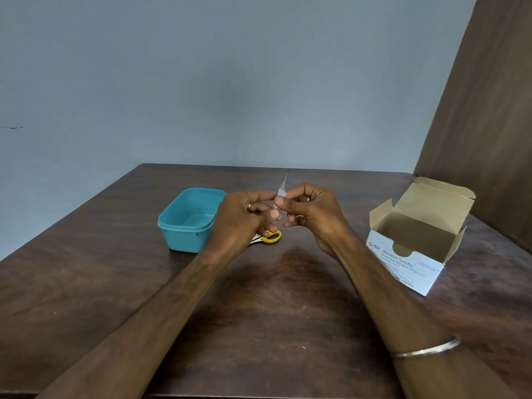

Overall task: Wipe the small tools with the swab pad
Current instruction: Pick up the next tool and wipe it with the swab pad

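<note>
A thin metal tool, perhaps tweezers, points up and away above the middle of the table. My left hand holds its lower part with curled fingers. My right hand pinches a small white swab pad around the tool's shaft between thumb and forefinger. Yellow-handled scissors lie on the table under my left hand, mostly hidden by it.
A teal plastic tub stands open at the left of my hands. An open white alcohol swab box sits at the right. A dark wooden panel rises at the right, and the wall runs along the table's far edge.
</note>
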